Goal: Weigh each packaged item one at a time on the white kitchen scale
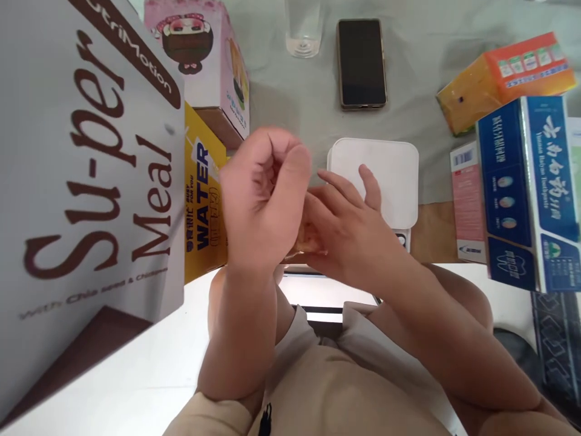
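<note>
My left hand [263, 194] is curled into a fist in front of me, its fingers closed over something I cannot make out. My right hand [349, 230] lies against it, fingers partly spread, and cups a small orange-brown item [308, 239] that is mostly hidden between the two hands. Both hands hover just above the near edge of a small white kitchen scale [390, 175], whose flat square platform is bare.
A large grey "Su-per Meal" box [86, 181] stands at the left, with a yellow "WATER" box [202, 200] and a pink cartoon box [200, 48] behind it. A dark phone [362, 62] and a clear glass [303, 27] lie at the back. Blue [526, 188], pink [467, 200] and orange [503, 79] boxes crowd the right.
</note>
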Demonstrator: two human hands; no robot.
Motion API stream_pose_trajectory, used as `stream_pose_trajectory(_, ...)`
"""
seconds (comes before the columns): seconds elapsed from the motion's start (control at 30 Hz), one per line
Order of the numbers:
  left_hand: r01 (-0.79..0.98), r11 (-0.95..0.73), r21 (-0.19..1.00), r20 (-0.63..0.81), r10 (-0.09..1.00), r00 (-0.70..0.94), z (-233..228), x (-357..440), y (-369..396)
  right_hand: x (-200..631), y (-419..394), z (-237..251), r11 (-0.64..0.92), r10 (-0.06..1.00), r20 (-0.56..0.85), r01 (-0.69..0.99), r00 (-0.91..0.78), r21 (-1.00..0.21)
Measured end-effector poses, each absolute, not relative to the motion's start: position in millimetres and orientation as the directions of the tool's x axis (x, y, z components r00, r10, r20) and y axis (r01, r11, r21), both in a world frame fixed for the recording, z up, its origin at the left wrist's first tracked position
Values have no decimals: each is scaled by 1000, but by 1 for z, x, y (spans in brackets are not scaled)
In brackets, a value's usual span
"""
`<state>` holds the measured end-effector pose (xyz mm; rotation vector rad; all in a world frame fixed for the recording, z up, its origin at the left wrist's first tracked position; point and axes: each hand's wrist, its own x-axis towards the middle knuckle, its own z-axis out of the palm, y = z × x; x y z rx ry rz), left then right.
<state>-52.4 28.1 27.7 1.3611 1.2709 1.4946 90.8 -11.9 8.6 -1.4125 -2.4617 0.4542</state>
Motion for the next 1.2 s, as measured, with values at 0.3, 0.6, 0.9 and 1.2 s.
stream_pose_trajectory(0.3, 30, -324, 946, 325, 945, -33, 11, -34, 31, 147, 2, 22, 441, 893, 285, 804, -349, -398)
stream_pose_trajectory(0.6, 135, -322, 937, 314, 947, 74, -6, -9, 29, 180, -10, 3, 446, 890, 348, 725, -295, -524)
stream_pose_trajectory(0.9, -23, -356, 934, 356, 935, 9, -23, -11, 31, 187, -16, 1, 357, 926, 352, 627, -139, -693)
stream_pose_trajectory(1.2, 294, -413, 862, 349, 904, 245, -10, -21, 30, 186, -15, 3, 263, 961, 260, 578, -90, -772)
